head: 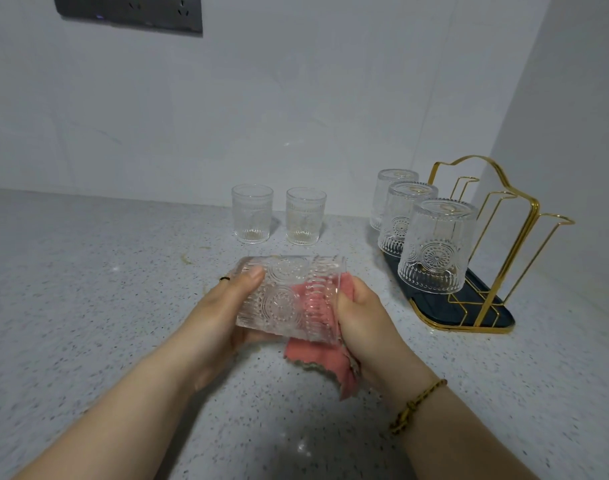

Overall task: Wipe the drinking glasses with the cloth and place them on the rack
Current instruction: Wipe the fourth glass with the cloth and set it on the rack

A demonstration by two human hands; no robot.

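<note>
A person's left hand (223,317) is gripping a patterned drinking glass (282,303) on its side above the middle of the speckled counter (88,271), while the right hand (365,323) is clutching a pink cloth (313,351) pushed into the glass's open mouth. On the gold wire rack (524,216) toward the counter's right back corner, three glasses (434,247) are sitting upside down. Two upright glasses (252,213) are standing just beside each other near the back edge.
</note>
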